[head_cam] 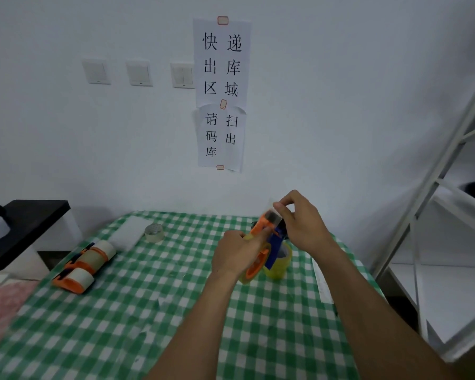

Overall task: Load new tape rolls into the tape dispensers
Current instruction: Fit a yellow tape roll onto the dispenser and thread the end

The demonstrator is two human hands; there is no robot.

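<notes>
Centre-right of the frame: left hand (235, 255) grips the orange dispenser (263, 224) by its lower body, fingers curled round it, and holds it tilted above the table (121, 325). A yellowish tape roll (246, 279) sits on the dispenser's hub. Right hand (303, 223) pinches the top end of the orange dispenser with thumb and fingers. Cannot tell whether a tape end is between them.

Just behind and touching in view: a blue dispenser (274, 242) with a yellow roll (281, 266). Cannot tell whether it stands on the table or is held.

Left of the frame: three loaded dispensers (84, 266), orange, lie side by side on the green checked cloth. A loose tape roll (154, 233) lies near the far edge, beside a white pad (128, 234).

Upper centre: paper signs (221, 64) on the wall, with light switches (139, 72) to their left. Right edge: a white shelf (433, 187). Far left: a black-topped stand (25, 229).
</notes>
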